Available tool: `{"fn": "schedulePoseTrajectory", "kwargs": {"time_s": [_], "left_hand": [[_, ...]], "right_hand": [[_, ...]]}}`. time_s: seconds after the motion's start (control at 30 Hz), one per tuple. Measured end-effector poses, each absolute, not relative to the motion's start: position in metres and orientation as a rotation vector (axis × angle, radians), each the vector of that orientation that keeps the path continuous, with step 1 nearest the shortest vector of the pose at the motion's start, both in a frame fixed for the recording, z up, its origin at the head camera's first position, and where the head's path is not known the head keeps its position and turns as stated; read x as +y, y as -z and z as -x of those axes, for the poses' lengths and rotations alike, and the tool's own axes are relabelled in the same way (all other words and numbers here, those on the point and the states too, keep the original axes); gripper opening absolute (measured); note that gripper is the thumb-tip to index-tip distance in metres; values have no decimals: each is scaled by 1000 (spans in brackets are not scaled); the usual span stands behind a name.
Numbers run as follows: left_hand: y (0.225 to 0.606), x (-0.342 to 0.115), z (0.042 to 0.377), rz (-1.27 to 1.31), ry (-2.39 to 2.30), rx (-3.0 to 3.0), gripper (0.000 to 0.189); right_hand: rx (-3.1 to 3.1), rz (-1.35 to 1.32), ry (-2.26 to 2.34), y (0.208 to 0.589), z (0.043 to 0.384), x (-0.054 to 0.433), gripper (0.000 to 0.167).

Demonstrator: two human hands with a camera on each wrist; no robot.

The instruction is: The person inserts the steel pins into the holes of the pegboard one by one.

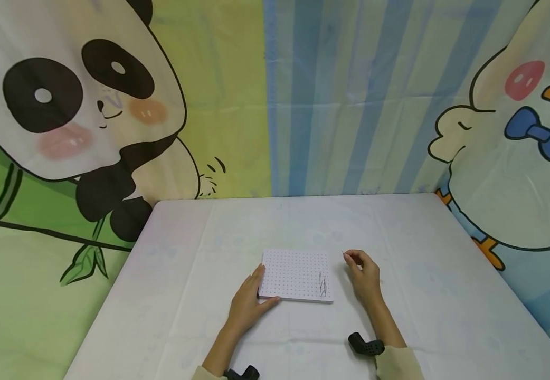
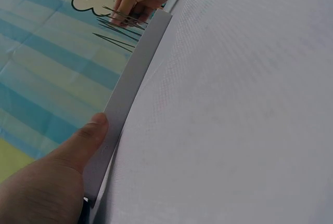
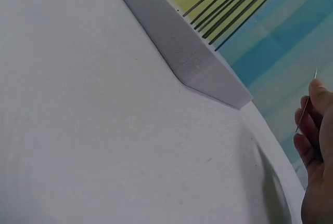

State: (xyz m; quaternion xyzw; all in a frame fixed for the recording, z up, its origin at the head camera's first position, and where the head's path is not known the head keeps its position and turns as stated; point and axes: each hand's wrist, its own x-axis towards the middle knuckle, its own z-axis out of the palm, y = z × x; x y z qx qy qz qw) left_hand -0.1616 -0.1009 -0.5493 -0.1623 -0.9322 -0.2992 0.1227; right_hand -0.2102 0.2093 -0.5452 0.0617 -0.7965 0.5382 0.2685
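Observation:
A white board with a grid of small holes [image 1: 294, 274] lies on the table. Several thin dark metal needles [image 1: 323, 285] stand upright in its right part, seen close up as needles [image 3: 229, 13] in the right wrist view. My left hand [image 1: 246, 303] rests against the board's left edge with fingers extended, its thumb [image 2: 96, 125] along the front side. To the right of the board, my right hand [image 1: 365, 274] is raised and pinches a thin needle [image 3: 305, 110] between thumb and fingers.
A white cloth covers the table [image 1: 199, 237]. Behind it hangs a curtain [image 1: 208, 79] with a panda, blue stripes and a duck. Dark wrist devices [image 1: 365, 345] sit on both forearms, below pale sleeves [image 1: 398, 364].

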Motion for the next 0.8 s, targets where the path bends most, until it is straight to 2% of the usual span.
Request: {"fn": "schedulePoseTrajectory", "kwargs": {"time_s": [0.33, 0.53, 0.8], "left_hand": [[549, -101, 162, 487, 863, -2714, 89], [549, -101, 162, 475, 863, -2727, 89], [549, -100, 162, 478, 863, -2729, 89]], "right_hand": [[-2056, -339, -1810, 526, 195, 190, 10], [-2113, -531, -1757, 505, 182, 178, 11], [-2195, -566, -1660, 500, 178, 174, 13]]}}
